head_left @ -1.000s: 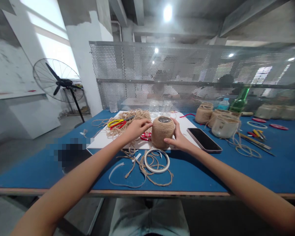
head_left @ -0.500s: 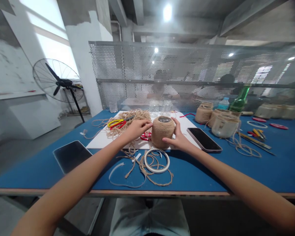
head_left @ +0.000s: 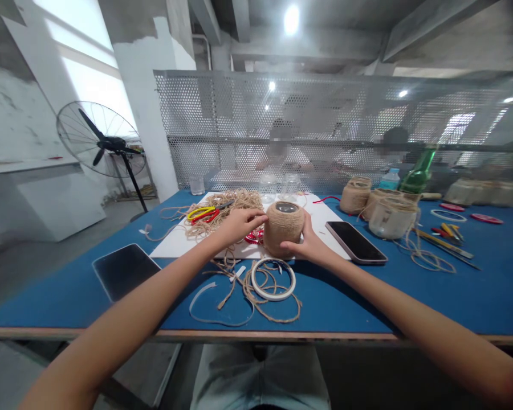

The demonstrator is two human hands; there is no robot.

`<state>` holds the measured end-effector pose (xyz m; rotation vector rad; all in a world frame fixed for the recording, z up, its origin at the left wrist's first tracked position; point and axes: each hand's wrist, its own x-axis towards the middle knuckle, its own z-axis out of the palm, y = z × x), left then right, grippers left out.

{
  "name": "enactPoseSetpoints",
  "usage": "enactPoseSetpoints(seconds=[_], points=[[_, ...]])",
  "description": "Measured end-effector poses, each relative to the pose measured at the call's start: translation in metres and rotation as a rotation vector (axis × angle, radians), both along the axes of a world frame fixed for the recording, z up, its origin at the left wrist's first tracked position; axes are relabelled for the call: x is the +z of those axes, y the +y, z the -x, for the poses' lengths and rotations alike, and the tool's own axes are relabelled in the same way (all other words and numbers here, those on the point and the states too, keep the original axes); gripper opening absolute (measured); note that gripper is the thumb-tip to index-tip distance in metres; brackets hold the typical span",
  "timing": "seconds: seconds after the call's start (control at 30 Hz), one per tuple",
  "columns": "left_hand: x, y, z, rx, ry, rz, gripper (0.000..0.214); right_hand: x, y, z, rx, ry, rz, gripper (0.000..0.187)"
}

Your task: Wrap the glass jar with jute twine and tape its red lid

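Observation:
A jar wrapped in brown twine (head_left: 283,226) stands on a white board (head_left: 177,242) on the blue table (head_left: 350,296). My right hand (head_left: 306,242) cups the jar's right and lower side, fingers curled around it. My left hand (head_left: 238,223) is at the jar's left side, fingers pinched on the twine by its upper edge. A loose heap of twine (head_left: 226,208) lies behind my left hand, with yellow and red scissors (head_left: 202,214) on it. A white tape ring (head_left: 273,278) and twine scraps lie just in front of the jar.
A phone (head_left: 354,241) lies right of the jar, a dark tablet (head_left: 125,271) to the left. More twine-wrapped jars (head_left: 355,196), a green bottle (head_left: 418,173) and tools (head_left: 447,244) stand at the right. People sit behind a perforated metal screen (head_left: 325,119). A fan (head_left: 100,142) stands at the left.
My right hand has slid slightly lower and further around the jar's front. My left hand and the jar have hardly moved.

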<state>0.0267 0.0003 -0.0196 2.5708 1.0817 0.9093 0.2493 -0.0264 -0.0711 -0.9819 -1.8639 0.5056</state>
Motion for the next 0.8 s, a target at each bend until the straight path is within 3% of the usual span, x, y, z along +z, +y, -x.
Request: enactPoseSetpoints(seconds=[0.13,0.37,0.8], points=[[0.000,-0.001,-0.001,0.013,0.011,-0.009,0.034,0.004,-0.004,0.003,-0.057,-0.001,0.010,0.093],[0.002,-0.006,-0.003,0.085,0.046,-0.055,0.037,0.007,-0.002,-0.003,0.065,0.022,-0.011,0.085],[0.001,0.003,0.004,-0.012,0.001,-0.046,0.036,0.004,0.005,-0.008,0.173,0.047,-0.008,0.088]])
